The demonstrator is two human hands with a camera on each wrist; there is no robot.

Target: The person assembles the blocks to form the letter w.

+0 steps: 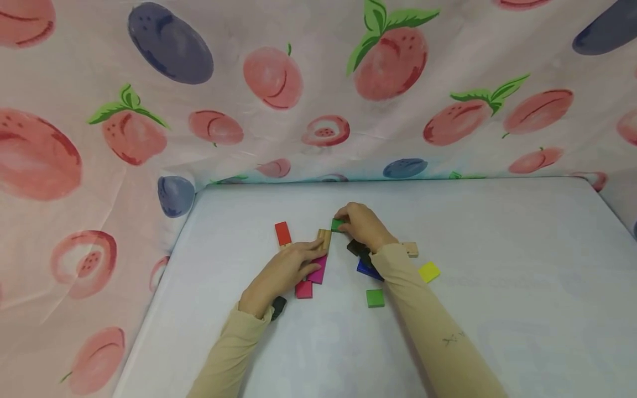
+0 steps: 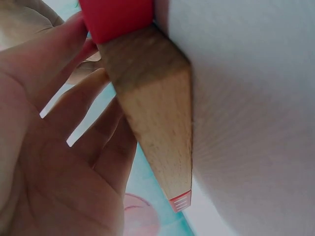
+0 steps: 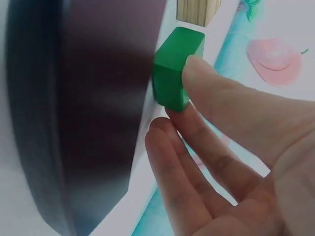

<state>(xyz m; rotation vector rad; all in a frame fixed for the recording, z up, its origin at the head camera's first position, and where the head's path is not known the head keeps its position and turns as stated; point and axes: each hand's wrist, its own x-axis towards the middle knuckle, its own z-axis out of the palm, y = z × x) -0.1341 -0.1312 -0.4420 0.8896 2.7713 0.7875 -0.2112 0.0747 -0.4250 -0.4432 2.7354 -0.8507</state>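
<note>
from where i stand, the fruit-print cloth [image 1: 323,66] is the biggest thing, rising behind and at the left of the white table [image 1: 537,309], which gives the small pieces a flat bed. two beige sleeves [image 1: 443,326] reach in over it, the arms angled inward so both hands meet at one spot.

the left hand [image 1: 288,264] lies low with its fingers spread and fairly straight, over the wood block [image 1: 324,239] and the magenta block [image 1: 318,271]; my guess is that this steadies them, though i cannot tell how hard it presses. the right hand [image 1: 364,224] pinches the green block [image 1: 336,225] between thumb and finger, the other fingers out of the way, probably because so small a piece needs only the tips. that block is just beside the far end of the wood block; whether it bears on the table i cannot tell.

the wood and magenta blocks run end to end, the pink block [image 1: 304,290] by the near end. the red block [image 1: 282,233] lies farther left. the dark block [image 1: 354,247] and the blue block [image 1: 367,270] sit partly under the right arm, the yellow block [image 1: 429,272] beyond it, all within easy reach.
</note>
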